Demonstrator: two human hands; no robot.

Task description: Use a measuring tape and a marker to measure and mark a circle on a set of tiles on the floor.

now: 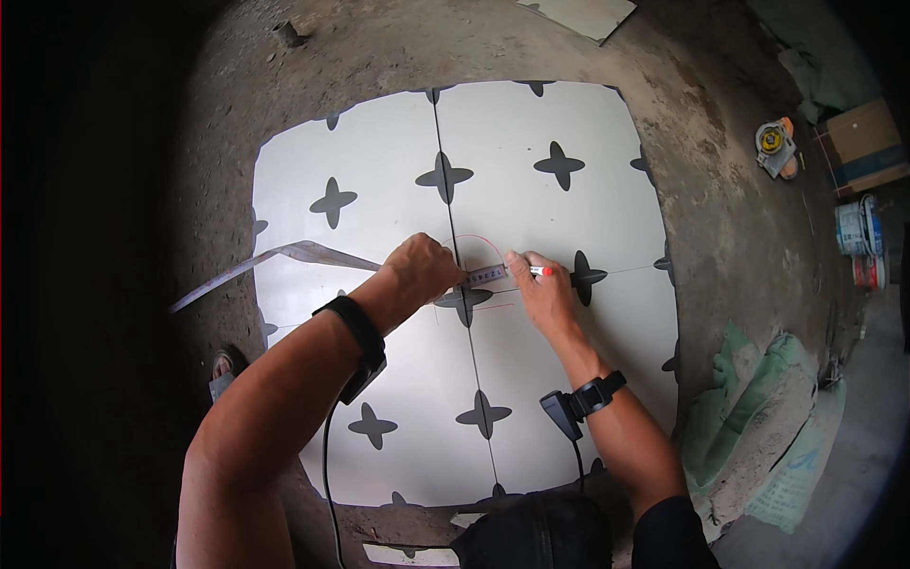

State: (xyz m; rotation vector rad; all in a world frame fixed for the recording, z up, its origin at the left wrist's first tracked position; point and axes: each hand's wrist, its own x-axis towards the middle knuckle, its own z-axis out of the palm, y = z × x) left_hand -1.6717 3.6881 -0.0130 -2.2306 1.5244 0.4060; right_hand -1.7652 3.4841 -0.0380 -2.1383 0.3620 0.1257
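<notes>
White tiles (531,123) | left hand (422,270) grip pins tape measure (485,275) | right hand (540,289) pinches red marker (541,271) (buckets' (858,228) contents unclear)

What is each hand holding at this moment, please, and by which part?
The left hand pins a tape measure flat on the white tile, near its free end. The right hand holds a red marker by its barrel, tip end showing.

The left hand (423,269) covers part of the metal ruler (284,258); its markings are too small to read. The right hand (540,292) hides most of the red pen (540,271); a foot (222,365) shows partly
</notes>
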